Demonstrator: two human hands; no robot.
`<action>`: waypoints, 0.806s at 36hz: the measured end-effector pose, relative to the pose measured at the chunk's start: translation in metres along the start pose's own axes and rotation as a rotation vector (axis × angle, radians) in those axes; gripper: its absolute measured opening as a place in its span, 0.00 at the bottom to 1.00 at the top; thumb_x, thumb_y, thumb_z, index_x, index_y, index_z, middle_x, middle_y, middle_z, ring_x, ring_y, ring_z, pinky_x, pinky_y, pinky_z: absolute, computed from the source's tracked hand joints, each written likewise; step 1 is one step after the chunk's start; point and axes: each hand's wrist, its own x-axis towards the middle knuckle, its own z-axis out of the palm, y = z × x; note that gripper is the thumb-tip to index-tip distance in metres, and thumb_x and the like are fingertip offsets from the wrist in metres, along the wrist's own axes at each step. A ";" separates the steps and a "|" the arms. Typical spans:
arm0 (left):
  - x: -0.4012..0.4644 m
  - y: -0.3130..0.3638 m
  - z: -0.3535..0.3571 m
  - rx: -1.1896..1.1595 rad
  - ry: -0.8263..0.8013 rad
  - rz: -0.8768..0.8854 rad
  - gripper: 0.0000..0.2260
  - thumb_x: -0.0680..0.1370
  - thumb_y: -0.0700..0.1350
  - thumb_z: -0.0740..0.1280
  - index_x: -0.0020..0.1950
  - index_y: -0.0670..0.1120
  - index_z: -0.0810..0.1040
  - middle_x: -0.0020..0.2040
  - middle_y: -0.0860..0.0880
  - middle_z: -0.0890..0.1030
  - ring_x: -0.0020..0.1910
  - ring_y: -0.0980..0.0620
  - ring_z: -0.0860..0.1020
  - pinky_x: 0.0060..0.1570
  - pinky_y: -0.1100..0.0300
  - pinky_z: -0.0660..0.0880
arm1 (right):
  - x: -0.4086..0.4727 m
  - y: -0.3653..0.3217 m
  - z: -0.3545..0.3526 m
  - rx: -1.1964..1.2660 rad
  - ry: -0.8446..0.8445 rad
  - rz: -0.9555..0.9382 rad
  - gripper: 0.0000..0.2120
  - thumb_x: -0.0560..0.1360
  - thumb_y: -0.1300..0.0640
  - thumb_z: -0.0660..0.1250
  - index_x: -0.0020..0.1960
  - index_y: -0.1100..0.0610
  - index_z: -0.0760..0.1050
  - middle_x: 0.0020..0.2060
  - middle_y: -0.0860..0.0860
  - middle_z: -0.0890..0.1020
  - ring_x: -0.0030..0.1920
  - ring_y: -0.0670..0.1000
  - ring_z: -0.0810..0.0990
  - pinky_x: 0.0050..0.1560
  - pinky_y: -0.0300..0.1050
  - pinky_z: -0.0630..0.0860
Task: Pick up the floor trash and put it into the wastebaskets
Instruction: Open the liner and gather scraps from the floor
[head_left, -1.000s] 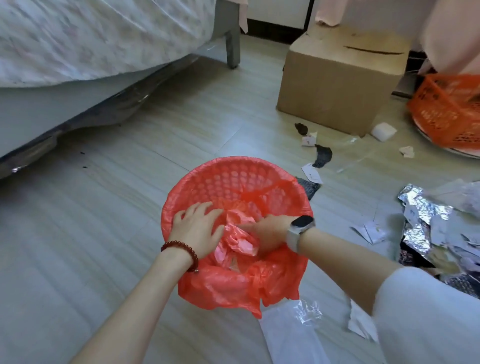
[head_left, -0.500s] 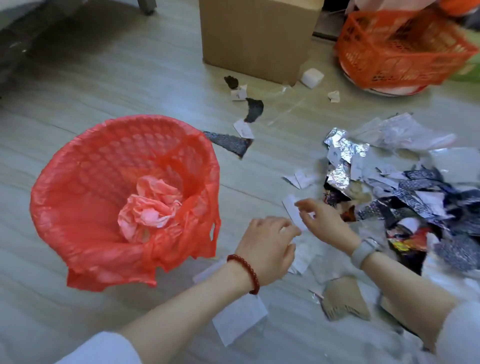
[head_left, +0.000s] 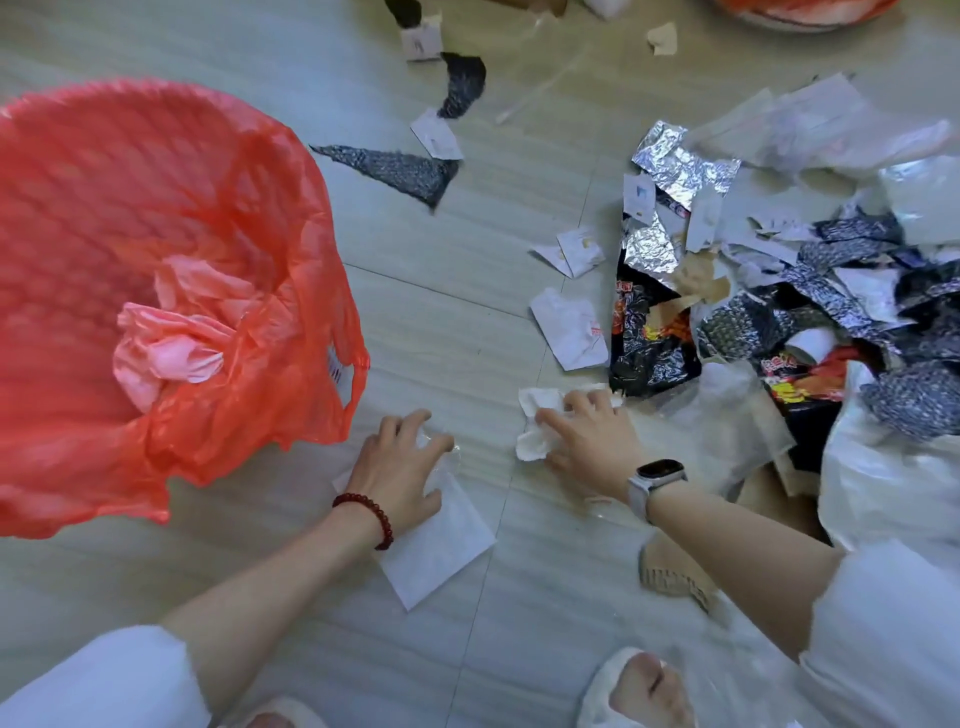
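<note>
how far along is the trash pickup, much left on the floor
Barely started. Done: only a crumpled pink wad lies in the red-lined wastebasket. In hand: the left hand presses on a clear plastic sheet, the right hand gathers a crumpled white tissue. Left: the foil and wrapper pile and scattered paper scraps.

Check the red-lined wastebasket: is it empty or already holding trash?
Holding trash, but far from full: one crumpled pink wad lies inside the red-lined wastebasket; the liner around it is bare.
</note>
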 end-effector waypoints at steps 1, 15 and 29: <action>-0.001 0.000 -0.001 -0.036 0.023 -0.003 0.23 0.70 0.49 0.67 0.64 0.52 0.69 0.71 0.46 0.59 0.67 0.44 0.60 0.63 0.51 0.64 | 0.001 -0.002 0.001 0.052 0.043 -0.015 0.17 0.72 0.51 0.65 0.60 0.53 0.72 0.57 0.59 0.72 0.58 0.63 0.69 0.50 0.56 0.72; -0.015 -0.006 0.019 0.204 -0.261 0.277 0.38 0.68 0.51 0.65 0.74 0.59 0.51 0.75 0.45 0.50 0.74 0.41 0.46 0.69 0.47 0.52 | -0.017 -0.010 -0.069 1.294 0.659 0.291 0.09 0.74 0.61 0.65 0.39 0.53 0.67 0.35 0.48 0.69 0.36 0.41 0.68 0.38 0.29 0.66; -0.003 -0.016 0.020 0.452 -0.081 0.364 0.37 0.38 0.63 0.77 0.44 0.50 0.76 0.43 0.48 0.78 0.53 0.44 0.78 0.63 0.34 0.60 | -0.027 0.031 -0.089 1.146 0.620 0.393 0.13 0.73 0.60 0.54 0.55 0.54 0.71 0.43 0.48 0.73 0.40 0.39 0.73 0.43 0.33 0.68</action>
